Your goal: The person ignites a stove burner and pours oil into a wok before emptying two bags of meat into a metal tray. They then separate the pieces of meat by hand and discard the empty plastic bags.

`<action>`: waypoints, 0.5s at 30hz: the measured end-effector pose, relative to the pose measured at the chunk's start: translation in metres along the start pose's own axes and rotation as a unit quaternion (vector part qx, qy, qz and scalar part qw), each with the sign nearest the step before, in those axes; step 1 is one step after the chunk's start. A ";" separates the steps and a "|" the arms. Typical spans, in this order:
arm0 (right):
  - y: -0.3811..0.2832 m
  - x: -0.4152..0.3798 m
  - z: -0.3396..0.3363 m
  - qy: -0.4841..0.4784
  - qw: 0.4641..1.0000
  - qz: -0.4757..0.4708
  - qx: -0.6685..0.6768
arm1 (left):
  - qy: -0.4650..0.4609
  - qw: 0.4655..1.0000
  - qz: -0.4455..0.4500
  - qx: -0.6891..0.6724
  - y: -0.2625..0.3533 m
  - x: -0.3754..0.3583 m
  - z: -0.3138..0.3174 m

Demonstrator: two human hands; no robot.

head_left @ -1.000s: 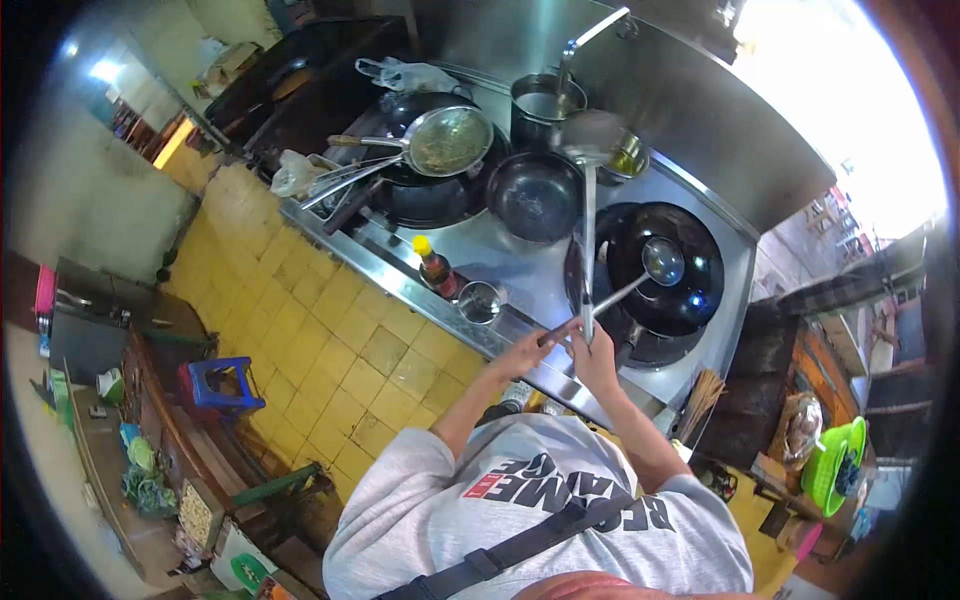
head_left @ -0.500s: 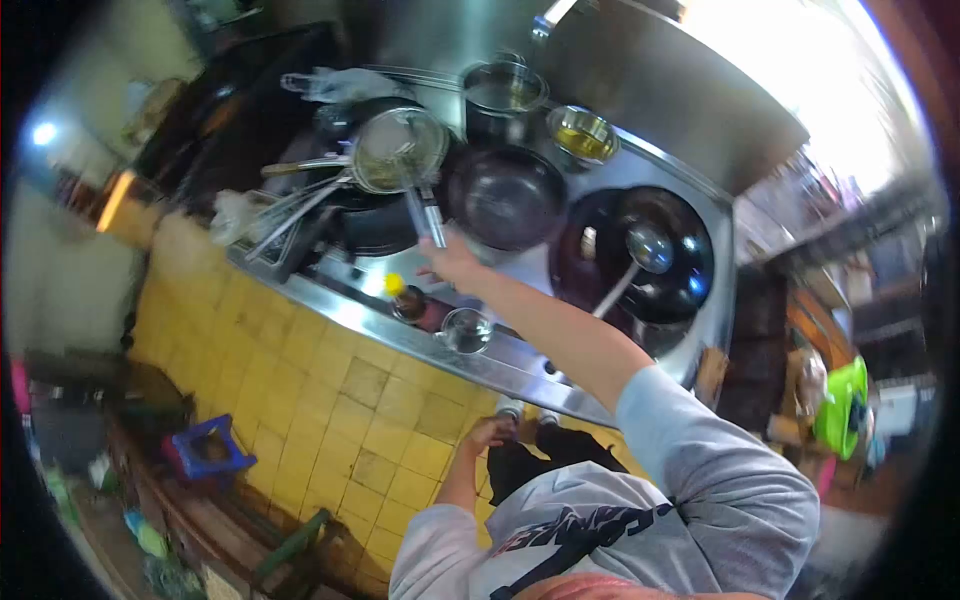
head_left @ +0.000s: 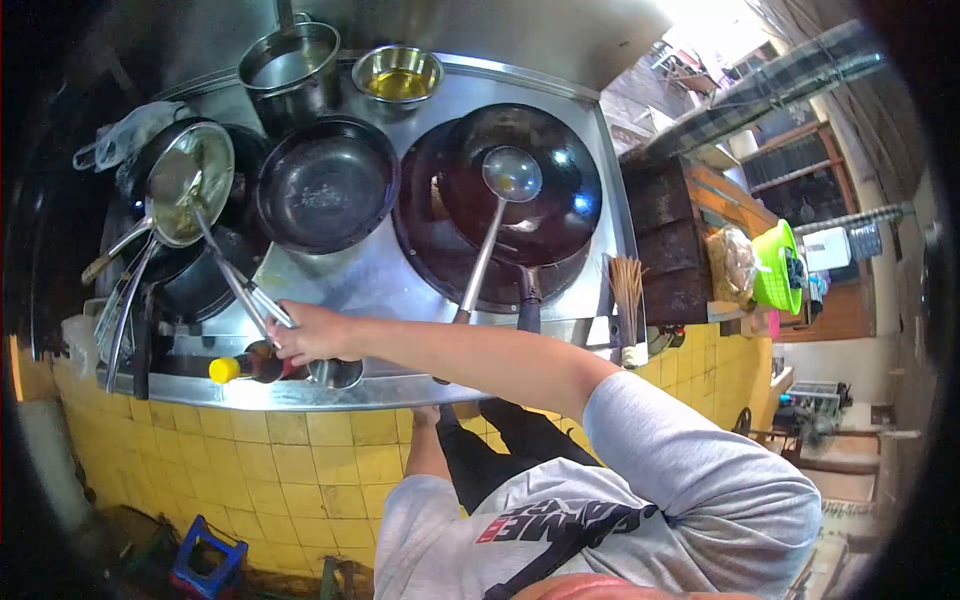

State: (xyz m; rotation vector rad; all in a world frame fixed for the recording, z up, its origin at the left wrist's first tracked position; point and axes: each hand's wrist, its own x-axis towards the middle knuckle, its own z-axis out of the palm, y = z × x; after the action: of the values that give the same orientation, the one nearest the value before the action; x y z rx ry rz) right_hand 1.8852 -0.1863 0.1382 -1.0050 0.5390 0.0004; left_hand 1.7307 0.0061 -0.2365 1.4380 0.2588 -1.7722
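Observation:
My right hand [head_left: 308,334] is closed around the handle end of metal tongs [head_left: 238,280]. The tips of the tongs rest inside a round strainer [head_left: 180,165] with a wooden-ended handle, which lies over a dark wok at the left of the stove. Below my right hand lie a dark bottle with a yellow cap [head_left: 225,370] and a small metal cup [head_left: 337,373], the hand partly covering both. My left hand [head_left: 426,413] hangs low by the counter's front edge; its fingers are hidden.
A black pan [head_left: 328,185] sits mid-stove. To its right, a large wok [head_left: 470,235] holds a ladle [head_left: 512,176]. Behind stand a steel pot [head_left: 290,90] and a bowl of yellow liquid [head_left: 398,85]. A bamboo brush [head_left: 627,300] lies at the right edge.
My view has turned, so the stove sits further left and more level in it. My right hand still grips the tongs, tips in the strainer. My left hand has come up against the counter edge.

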 end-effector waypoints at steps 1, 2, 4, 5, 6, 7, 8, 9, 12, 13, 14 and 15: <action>0.000 -0.006 -0.002 -0.003 1.000 -0.010 -0.009 | 0.001 1.000 0.005 0.013 -0.009 0.002 0.004; -0.002 -0.012 -0.003 -0.007 1.000 -0.021 -0.020 | 0.001 1.000 0.012 0.025 -0.009 0.010 0.007; -0.001 -0.033 -0.007 0.014 0.999 -0.036 -0.019 | -0.004 0.998 0.027 0.050 -0.024 0.013 0.005; -0.001 -0.044 -0.010 0.025 0.996 -0.072 -0.040 | -0.009 0.998 0.035 0.060 -0.016 0.027 0.004; -0.001 -0.057 -0.014 0.039 0.992 -0.107 -0.062 | -0.015 0.996 0.043 0.071 -0.023 0.028 0.004; -0.009 -0.078 -0.017 0.041 0.991 -0.113 -0.057 | -0.022 0.995 0.052 0.080 -0.017 0.041 0.011; -0.011 -0.100 -0.023 0.048 0.991 -0.112 -0.062 | -0.029 0.994 0.061 0.087 -0.014 0.051 0.012; -0.011 -0.123 -0.027 0.054 0.990 -0.127 -0.038 | -0.035 0.993 0.070 0.094 -0.007 0.062 0.027; -0.015 -0.199 -0.040 0.125 0.983 -0.129 0.039 | -0.051 0.986 0.108 0.114 -0.056 0.057 0.026; -0.009 -0.222 -0.047 0.169 0.976 -0.138 0.017 | -0.054 0.984 0.123 0.120 -0.062 0.060 0.036; 0.000 -0.243 -0.057 0.212 0.966 -0.147 -0.006 | -0.056 0.981 0.138 0.125 -0.064 0.074 0.049; 0.007 -0.263 -0.063 0.271 0.948 -0.166 -0.018 | -0.058 0.978 0.152 0.129 -0.075 0.070 0.044</action>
State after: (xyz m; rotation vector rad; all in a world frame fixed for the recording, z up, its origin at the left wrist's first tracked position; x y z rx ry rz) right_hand 1.6273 -0.1691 0.2190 -1.1247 0.8634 -0.5832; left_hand 1.6458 -0.0049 -0.3090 1.4564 -0.2517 -1.6695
